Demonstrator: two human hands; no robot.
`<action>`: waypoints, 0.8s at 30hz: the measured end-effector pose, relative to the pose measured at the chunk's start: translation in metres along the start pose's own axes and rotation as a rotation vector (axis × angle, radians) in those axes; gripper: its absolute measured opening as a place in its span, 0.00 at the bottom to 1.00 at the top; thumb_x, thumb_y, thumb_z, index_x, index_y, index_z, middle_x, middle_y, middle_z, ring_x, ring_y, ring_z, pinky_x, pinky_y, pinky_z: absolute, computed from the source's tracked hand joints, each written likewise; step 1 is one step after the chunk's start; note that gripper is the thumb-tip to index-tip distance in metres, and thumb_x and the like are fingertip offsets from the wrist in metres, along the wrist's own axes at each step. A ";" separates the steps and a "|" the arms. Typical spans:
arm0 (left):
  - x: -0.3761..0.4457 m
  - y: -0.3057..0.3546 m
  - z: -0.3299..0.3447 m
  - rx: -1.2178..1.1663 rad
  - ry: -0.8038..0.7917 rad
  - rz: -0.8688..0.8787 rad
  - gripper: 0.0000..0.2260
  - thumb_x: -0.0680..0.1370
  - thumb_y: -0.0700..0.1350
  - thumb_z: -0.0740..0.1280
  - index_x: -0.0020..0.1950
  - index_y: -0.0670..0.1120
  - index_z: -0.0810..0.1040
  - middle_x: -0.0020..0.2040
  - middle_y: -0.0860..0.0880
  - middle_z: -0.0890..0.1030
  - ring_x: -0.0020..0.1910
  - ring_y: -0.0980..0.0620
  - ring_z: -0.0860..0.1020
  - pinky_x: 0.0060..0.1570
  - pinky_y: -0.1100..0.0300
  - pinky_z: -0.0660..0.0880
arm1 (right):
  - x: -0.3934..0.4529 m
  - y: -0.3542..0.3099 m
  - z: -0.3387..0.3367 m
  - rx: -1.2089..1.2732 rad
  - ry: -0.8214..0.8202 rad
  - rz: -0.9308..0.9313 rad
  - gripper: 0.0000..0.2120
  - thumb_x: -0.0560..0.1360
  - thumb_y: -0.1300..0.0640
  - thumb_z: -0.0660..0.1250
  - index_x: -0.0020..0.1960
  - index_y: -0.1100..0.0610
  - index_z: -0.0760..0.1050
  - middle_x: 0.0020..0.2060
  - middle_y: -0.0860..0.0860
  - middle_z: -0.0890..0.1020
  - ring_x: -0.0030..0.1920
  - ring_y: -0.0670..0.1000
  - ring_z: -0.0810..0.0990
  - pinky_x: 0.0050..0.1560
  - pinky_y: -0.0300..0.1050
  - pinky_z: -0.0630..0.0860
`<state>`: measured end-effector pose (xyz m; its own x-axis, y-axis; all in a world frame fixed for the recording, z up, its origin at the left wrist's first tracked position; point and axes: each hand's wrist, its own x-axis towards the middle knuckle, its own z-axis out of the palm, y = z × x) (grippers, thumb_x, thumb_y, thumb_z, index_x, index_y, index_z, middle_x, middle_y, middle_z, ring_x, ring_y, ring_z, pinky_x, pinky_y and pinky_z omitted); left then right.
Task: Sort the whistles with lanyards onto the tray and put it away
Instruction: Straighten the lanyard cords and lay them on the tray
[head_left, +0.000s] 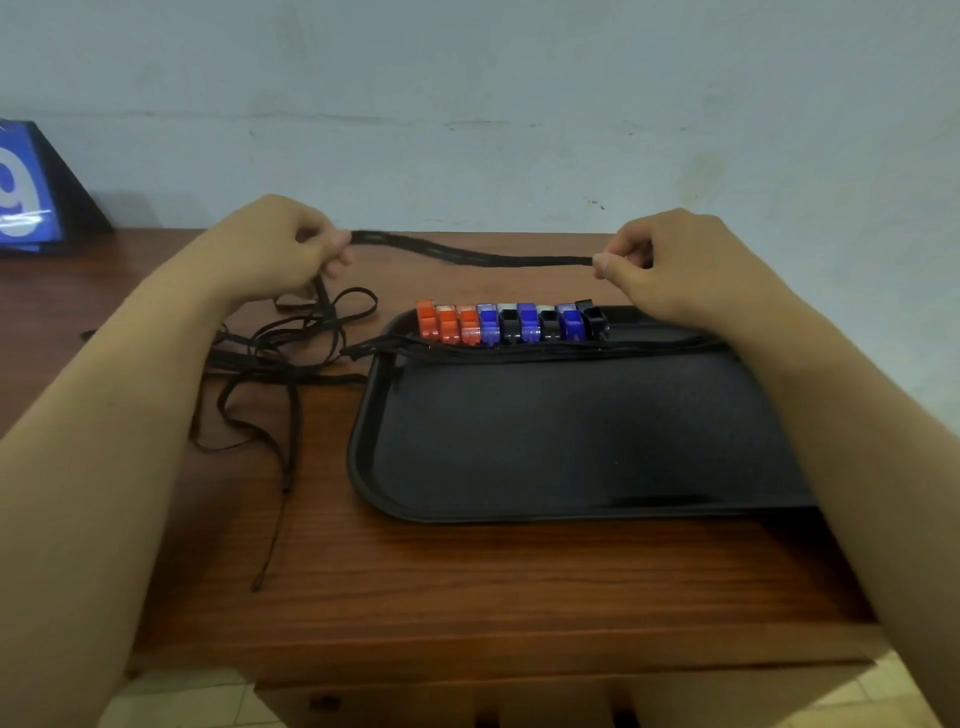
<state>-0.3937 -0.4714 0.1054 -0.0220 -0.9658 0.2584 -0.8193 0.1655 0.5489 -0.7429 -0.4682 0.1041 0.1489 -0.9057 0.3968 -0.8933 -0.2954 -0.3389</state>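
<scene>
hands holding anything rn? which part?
Yes: both hands hold one black lanyard, stretched above the table. The left hand pinches its left end, the right hand its right end. No whistle is held.

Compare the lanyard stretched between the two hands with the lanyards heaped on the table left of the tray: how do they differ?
The stretched lanyard is held in the air, pinched by the left hand and the right hand; the heaped lanyards lie on the wooden table, touched by neither hand. The stretched lanyard runs nearly straight; the heaped lanyards loop and cross in a tangle. Both are black cord, and neither lies on the tray.
</scene>
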 end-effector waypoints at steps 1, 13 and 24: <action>0.000 0.002 0.001 -0.141 0.026 0.008 0.12 0.84 0.49 0.62 0.47 0.48 0.82 0.43 0.48 0.84 0.41 0.51 0.83 0.47 0.58 0.78 | 0.000 0.000 0.000 0.002 0.005 0.002 0.08 0.80 0.47 0.66 0.49 0.49 0.82 0.39 0.42 0.78 0.46 0.48 0.77 0.38 0.36 0.67; -0.006 0.010 0.003 -0.341 0.138 -0.053 0.13 0.79 0.59 0.67 0.49 0.53 0.86 0.34 0.37 0.75 0.31 0.38 0.71 0.30 0.59 0.63 | -0.001 -0.001 -0.001 -0.012 -0.011 0.041 0.07 0.80 0.47 0.65 0.49 0.48 0.80 0.39 0.41 0.77 0.43 0.46 0.76 0.39 0.38 0.69; -0.005 0.006 0.006 0.085 0.189 -0.021 0.15 0.81 0.58 0.64 0.45 0.51 0.84 0.50 0.49 0.81 0.53 0.50 0.76 0.52 0.54 0.69 | -0.001 0.002 -0.004 -0.135 0.044 0.243 0.07 0.80 0.45 0.64 0.50 0.45 0.79 0.53 0.50 0.82 0.54 0.56 0.79 0.49 0.49 0.72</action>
<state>-0.4018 -0.4673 0.1024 0.0970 -0.9127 0.3969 -0.8639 0.1208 0.4890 -0.7472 -0.4664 0.1065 -0.0925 -0.9303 0.3551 -0.9493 -0.0253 -0.3134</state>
